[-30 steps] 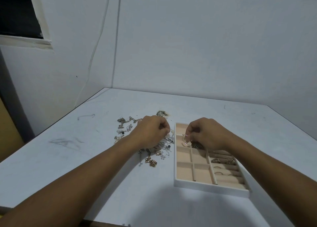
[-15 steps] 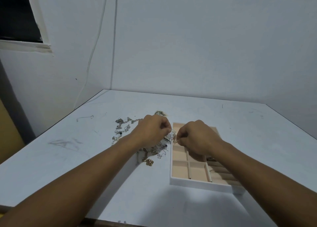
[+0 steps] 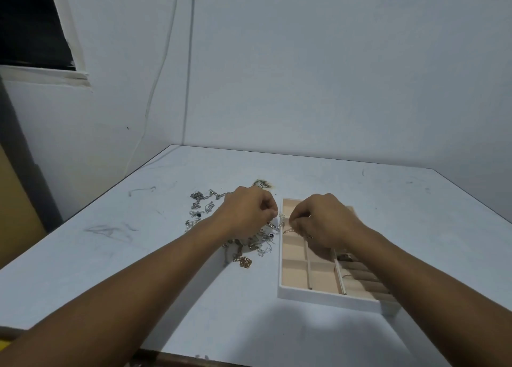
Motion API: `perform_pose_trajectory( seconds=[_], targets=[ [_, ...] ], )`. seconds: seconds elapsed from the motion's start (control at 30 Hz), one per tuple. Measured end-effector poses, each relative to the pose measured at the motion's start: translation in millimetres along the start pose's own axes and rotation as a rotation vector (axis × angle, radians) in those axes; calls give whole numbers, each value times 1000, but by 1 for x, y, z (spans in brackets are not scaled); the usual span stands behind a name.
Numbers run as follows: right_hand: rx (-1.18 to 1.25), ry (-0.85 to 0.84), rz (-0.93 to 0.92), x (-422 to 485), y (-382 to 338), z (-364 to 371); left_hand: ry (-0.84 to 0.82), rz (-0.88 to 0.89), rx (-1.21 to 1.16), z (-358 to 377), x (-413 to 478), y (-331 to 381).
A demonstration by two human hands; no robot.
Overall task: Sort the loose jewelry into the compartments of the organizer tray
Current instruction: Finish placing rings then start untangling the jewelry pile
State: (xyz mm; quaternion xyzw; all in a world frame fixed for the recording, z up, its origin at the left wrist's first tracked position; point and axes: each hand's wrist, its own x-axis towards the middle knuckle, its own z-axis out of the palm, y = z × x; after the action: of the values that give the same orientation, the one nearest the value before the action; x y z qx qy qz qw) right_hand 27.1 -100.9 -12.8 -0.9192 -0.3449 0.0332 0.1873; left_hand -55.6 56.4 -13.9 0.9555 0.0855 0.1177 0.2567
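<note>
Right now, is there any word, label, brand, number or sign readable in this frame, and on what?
None: no readable text anywhere.
The white organizer tray with beige compartments, the heap of loose silver and gold jewelry and the scuffed white tabletop carry no print; the tabletop's dark marks are scuffs, not writing.

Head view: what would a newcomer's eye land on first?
Two hands meet at centre: the left hand and right hand each pinch a thin pale chain strung between them. Left of it lies a tangled pile of silver and gold jewelry; right, the white organizer tray with beige compartments.
</note>
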Motion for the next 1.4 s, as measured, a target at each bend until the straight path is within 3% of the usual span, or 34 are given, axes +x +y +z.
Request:
perform_pose_trajectory(
  seconds=[0.2, 1.03, 1.23, 1.4],
  targets=[
    [103, 75, 52, -4, 12, -16, 3, 33, -2, 7, 6, 8],
    [113, 73, 65, -15, 22, -13, 19, 117, 150, 33, 18, 17],
    [142, 53, 64, -17, 19, -15, 5, 168, 154, 18, 17, 8],
    [174, 24, 27, -14, 6, -10, 32, 111, 94, -15, -3, -15]
  ],
)
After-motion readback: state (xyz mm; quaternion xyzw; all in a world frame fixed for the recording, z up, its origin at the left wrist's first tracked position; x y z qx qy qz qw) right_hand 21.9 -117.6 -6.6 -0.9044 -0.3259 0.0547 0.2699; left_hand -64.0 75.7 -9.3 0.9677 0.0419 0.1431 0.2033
